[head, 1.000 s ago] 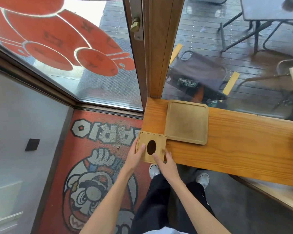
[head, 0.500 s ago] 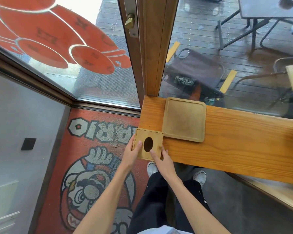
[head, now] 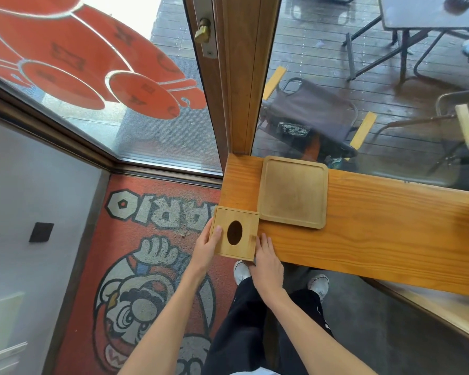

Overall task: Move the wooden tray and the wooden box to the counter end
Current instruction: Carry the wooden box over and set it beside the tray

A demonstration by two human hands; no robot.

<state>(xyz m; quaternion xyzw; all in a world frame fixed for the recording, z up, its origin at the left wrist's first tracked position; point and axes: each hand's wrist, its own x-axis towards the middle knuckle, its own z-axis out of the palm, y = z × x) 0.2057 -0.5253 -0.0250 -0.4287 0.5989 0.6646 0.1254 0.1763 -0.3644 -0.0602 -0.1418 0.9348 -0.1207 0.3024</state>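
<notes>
Beside the glass door, the wooden counter [head: 377, 228] ends with the wooden box [head: 236, 233] at its near corner, top hole up. Left hand [head: 205, 249] and right hand [head: 267, 262] clasp its two sides. Touching the box's far right corner, the wooden tray [head: 293, 192] lies flat by the window.

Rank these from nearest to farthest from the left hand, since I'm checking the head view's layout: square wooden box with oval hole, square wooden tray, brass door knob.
1. Square wooden box with oval hole: held by the left hand, counter end.
2. Square wooden tray: right, beyond the box.
3. Brass door knob: top, on the door.
</notes>
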